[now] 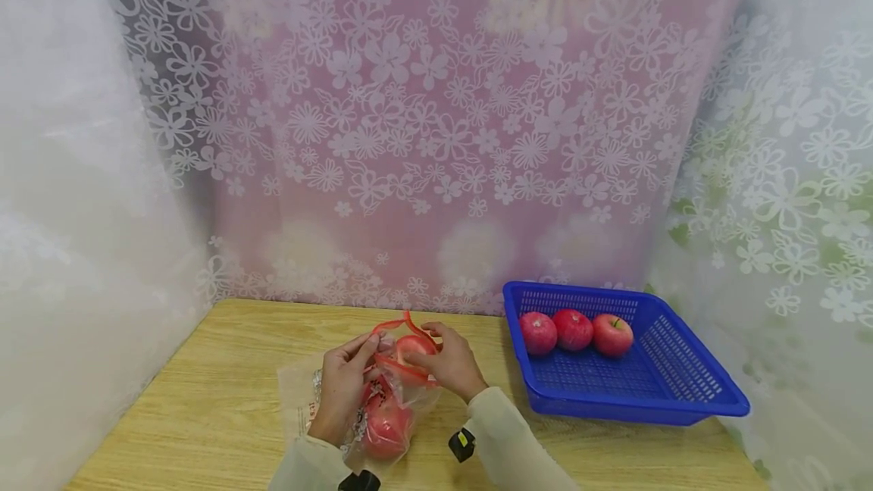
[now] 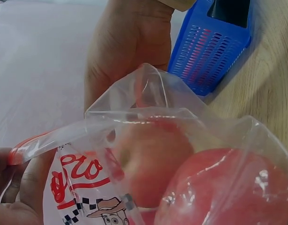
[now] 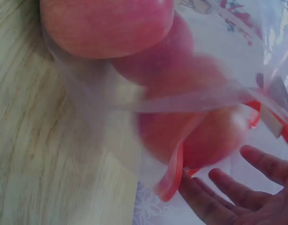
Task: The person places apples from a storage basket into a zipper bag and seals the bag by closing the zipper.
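Observation:
A clear plastic zip bag (image 1: 295,392) with a red zip strip and printed cartoon figures lies on the table, its mouth spread apart. My left hand (image 1: 341,389) pinches the bag's red-edged rim between thumb and fingers. Red apples (image 1: 386,430) fill the lower part of the bag, seen through the film. Another apple (image 3: 204,140) sits at the mouth, within the red strip. Beside that apple is my right hand (image 1: 455,362); in the right wrist view its fingers (image 3: 242,190) are spread and extended near the apple and the strip.
A blue plastic basket (image 1: 634,409) with slotted walls stands to the right on the wooden table (image 1: 204,392). Three red apples (image 1: 574,329) sit in a row at its back left. A flowered curtain (image 1: 443,135) hangs behind the table and along both sides.

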{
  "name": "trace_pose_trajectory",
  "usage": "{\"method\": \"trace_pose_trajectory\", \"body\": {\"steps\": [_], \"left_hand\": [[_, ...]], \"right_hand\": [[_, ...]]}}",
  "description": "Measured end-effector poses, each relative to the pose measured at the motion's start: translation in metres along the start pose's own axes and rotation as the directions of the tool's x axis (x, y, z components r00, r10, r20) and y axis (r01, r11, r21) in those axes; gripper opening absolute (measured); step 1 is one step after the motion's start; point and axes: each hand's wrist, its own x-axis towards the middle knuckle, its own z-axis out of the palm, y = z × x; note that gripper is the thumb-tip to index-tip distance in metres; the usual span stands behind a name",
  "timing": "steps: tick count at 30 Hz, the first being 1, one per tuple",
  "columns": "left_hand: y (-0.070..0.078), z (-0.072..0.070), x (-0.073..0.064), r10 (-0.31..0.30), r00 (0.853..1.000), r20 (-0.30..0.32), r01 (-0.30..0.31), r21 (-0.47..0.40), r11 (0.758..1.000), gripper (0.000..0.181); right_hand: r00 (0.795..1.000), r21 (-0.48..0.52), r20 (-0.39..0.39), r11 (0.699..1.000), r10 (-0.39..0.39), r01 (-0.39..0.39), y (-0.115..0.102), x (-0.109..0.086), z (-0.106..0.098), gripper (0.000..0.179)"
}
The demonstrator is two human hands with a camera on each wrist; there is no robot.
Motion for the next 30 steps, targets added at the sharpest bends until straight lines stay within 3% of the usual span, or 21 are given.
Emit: {"method": "trace_pose_trajectory", "body": {"steps": [8,14,30], "left_hand": [[0.003,0.001,0.000,-0.031,0.999,-0.029,0.030,-0.014,0.999,0.036],[0.003,0.001,-0.001,-0.021,1.000,-0.015,0.021,-0.015,1.000,0.035],[0.001,0.001,0.000,-0.016,1.000,-0.009,0.016,-0.012,1.000,0.034]], "right_hand": [[0.997,0.026,-0.082,1.000,0.012,-0.010,0.000,0.001,-0.013,0.054],[0.990,0.031,-0.138,0.999,0.039,-0.035,0.001,0.004,-0.032,0.050],[0.978,0.182,-0.197,0.983,0.070,-0.033,0.008,0.010,-0.075,0.046]]}}
